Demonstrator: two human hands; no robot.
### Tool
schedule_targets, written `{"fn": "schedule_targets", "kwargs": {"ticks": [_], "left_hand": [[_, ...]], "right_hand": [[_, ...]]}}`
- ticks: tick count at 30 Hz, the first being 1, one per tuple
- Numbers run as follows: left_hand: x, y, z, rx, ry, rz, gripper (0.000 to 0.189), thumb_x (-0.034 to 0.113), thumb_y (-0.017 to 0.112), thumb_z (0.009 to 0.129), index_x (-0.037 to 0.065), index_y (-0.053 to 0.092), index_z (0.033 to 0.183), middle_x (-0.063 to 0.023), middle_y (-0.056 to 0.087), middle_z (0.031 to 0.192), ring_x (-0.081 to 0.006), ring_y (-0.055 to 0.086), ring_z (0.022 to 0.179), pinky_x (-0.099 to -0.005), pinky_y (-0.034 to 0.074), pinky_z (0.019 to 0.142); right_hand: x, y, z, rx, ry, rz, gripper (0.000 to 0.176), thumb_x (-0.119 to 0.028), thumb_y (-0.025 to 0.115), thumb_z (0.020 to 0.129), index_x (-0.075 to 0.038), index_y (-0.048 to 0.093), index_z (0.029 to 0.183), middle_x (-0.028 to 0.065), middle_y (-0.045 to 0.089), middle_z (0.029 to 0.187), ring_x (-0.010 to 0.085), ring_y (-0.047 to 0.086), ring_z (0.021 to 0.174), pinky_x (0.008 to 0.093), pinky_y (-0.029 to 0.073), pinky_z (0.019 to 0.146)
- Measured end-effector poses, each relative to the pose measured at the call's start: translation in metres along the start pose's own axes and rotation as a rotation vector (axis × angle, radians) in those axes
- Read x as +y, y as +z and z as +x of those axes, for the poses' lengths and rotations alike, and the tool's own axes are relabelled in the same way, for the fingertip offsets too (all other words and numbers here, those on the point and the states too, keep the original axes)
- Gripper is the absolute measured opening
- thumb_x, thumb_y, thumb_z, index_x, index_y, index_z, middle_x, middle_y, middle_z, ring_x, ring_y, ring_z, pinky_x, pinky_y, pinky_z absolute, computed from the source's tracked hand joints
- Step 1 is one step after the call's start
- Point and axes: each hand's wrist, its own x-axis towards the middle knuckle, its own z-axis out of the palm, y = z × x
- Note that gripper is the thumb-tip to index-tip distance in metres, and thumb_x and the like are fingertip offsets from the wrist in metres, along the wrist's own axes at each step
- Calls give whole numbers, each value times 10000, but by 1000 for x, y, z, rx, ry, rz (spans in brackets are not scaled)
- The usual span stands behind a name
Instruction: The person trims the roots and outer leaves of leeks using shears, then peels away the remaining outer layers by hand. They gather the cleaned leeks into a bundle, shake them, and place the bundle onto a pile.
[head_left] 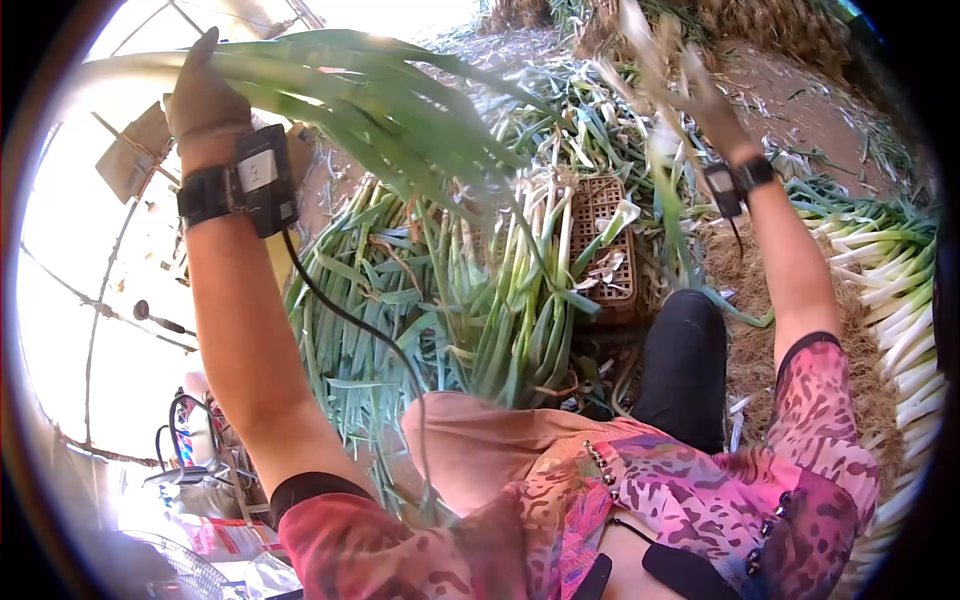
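You are in what looks like a farm produce shed: leek-like stalks [515, 300] lie heaped mid-frame beside a brown lattice crate [598, 198], more line the right edge, leaf scraps [885, 152] litter brown ground [765, 75] at upper right, and thin bars cross a bright wall [65, 225] at left.

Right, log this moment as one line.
left hand: raised, gripping leafy greens | right hand: raised, blurred, grip unclear | brown crate: ahead, scraps on top
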Motion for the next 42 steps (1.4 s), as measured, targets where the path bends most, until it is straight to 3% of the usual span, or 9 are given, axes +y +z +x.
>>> {"fn": "schedule_targets", "kwargs": {"ticks": [3,7,12,18,21,26,29,36,42], "left_hand": [[42,-17,3,32,2,143,568,-42,598,877,71,507,1427,-131,699,1186,-219,680,1062,-311,520,957],[70,-44,9,10,50,206,716,-55,647,812,43,429,1487,-153,699,1185,-216,685,1062,-302,524,953],[83,-84,22,-173,42,89,749,-52,651,789,-7,392,1490,-174,672,1237,-226,673,1084,-311,522,952],[-8,-45,19,65,203,58,477,63,612,876,65,558,1350,-158,692,1182,-285,694,1014,-363,548,888],[26,-22,5,20,409,71,367,97,581,910,52,625,1271,-168,711,1138,-300,713,985,-374,563,834],[177,17,-56,-636,-160,-882,263,140,670,925,-33,645,1121,-45,657,950,-139,608,853,-320,512,756],[230,67,-137,-891,128,-1097,284,123,729,882,-32,660,1109,-58,674,965,-148,626,860,-315,526,787],[327,43,-247,-1794,-4,-1288,438,49,705,802,-16,604,1224,-114,673,1114,-252,656,1012,-362,537,857],[375,30,-231,-1709,56,-1423,323,47,704,850,-32,641,1157,-85,721,996,-180,674,890,-313,540,802]], "right_hand": [[-134,43,53,-157,-651,237,583,-401,701,909,-65,559,1364,149,574,1385,267,613,1207,351,519,1000],[-254,100,5,-174,-713,299,523,-423,655,929,-66,598,1308,158,681,1202,270,665,1093,376,523,979],[-131,254,-107,-1105,98,-72,553,-454,639,900,-140,611,1355,154,646,1287,307,673,1069,431,479,1018],[-60,206,-211,-1483,-161,-443,386,-358,698,807,-90,744,1082,140,739,1015,323,709,880,450,553,796],[-108,104,-183,-762,-512,-346,434,-304,680,835,-101,642,1216,121,705,845,316,699,800,429,545,697],[-204,-51,-119,355,-1110,-376,510,-178,639,781,-18,569,1260,118,599,1174,310,530,1204,425,431,1048],[-183,-38,-98,350,-1079,-1017,459,-244,516,966,9,477,1347,181,479,1453,380,371,1425,514,248,1222],[-112,-20,-147,-284,-982,-886,189,-325,579,913,-147,621,962,-15,639,734,227,661,688,424,511,669],[-94,-86,-149,-478,-918,-983,115,-228,687,844,-120,668,878,46,702,772,245,709,700,389,565,576]]}}
